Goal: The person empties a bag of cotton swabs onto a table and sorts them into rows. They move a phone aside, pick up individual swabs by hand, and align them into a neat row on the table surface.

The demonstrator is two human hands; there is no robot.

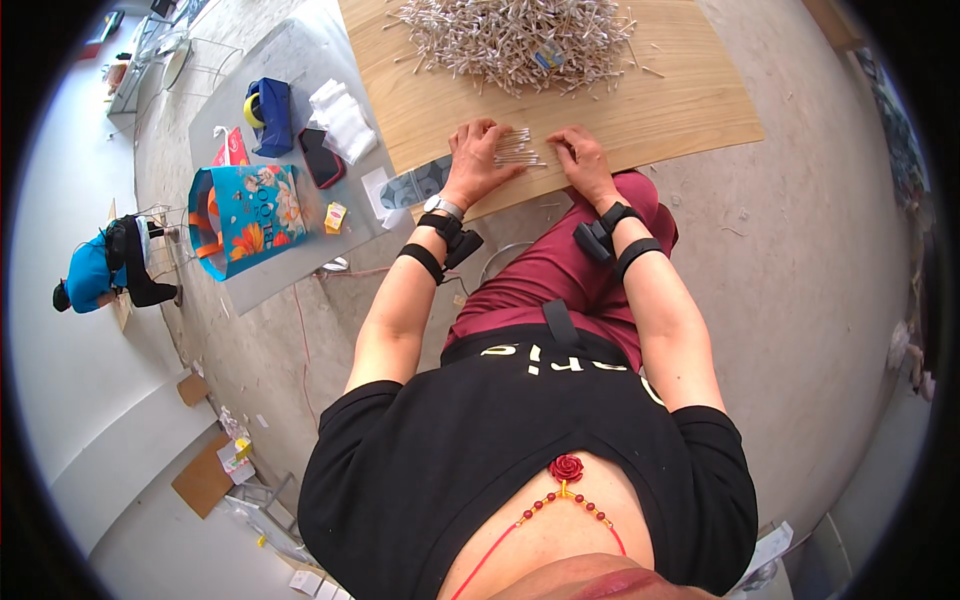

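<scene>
Left hand [476, 155] and right hand [583, 160] — fingers curled, flanking small swab bunch [518, 150] on wooden board [680, 100] — big swab pile [510, 40] beyond.

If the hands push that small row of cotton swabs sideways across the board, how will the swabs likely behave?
The swabs are thin round sticks, so they would probably roll and fan apart rather than slide as one block. They look very light; the left hand and right hand should shift them easily. The smooth wooden board likely offers little grip.
</scene>
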